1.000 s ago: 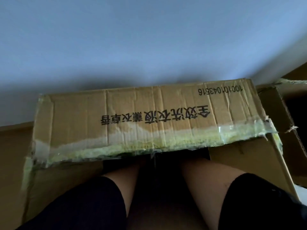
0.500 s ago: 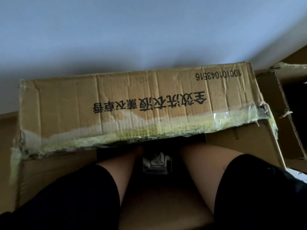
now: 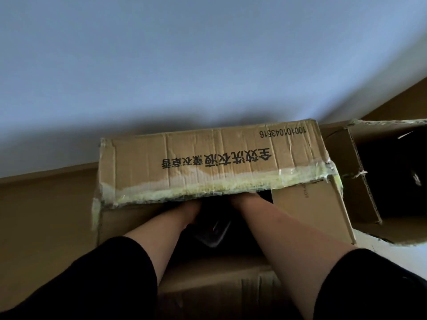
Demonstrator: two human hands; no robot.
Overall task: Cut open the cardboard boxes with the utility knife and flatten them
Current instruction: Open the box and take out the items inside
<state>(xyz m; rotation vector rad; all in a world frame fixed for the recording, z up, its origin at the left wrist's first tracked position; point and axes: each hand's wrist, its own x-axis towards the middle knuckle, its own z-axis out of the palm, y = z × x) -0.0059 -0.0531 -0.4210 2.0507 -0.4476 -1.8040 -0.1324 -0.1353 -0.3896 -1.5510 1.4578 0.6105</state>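
- Pale wall [image 3: 208, 65] behind, brown floor [image 3: 41, 204] below.
- Printed cardboard box [image 3: 208, 162] stood centre, taped flap raised over both forearms.
- Second open box [image 3: 381, 181] lay just beside it, right.
- Reached inside; both hands hidden under flap, so either grip impossible to tell.
- Utility knife unseen.

Narrow gap under the taped flap [image 3: 208, 167] of the cardboard box [image 3: 312, 213], second open box [image 3: 360, 181] just right.

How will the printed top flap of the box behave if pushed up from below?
The printed flap would probably bend rather than stay stiff: vertical creases run across it. Its edge tape looks torn, so it likely holds little. Both hands are hidden beneath it.
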